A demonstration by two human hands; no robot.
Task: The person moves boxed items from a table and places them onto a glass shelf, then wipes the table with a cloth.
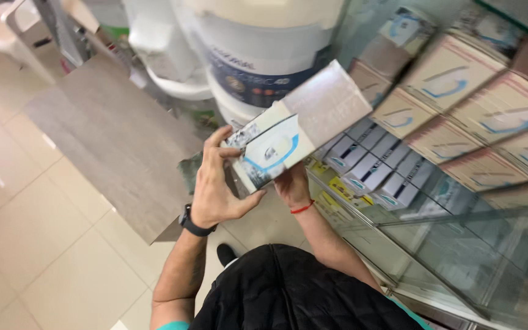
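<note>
I see my left hand (215, 189) clamped on the lower end of a white rectangular cardboard carton with a blue curved graphic (297, 131), thumb below and fingers (227, 143) over the printed face, while my right hand (291, 186) cups it from underneath, mostly hidden yet clearly closed on it. The carton sits at centre frame, tilted toward one o'clock. Stacks of similar cartons (459, 104) fill the glass shelf (459, 232) at three o'clock, white plastic tubs (258, 49) at twelve. I judge it light, stiff, slightly slick; best held by its long edges.
</note>
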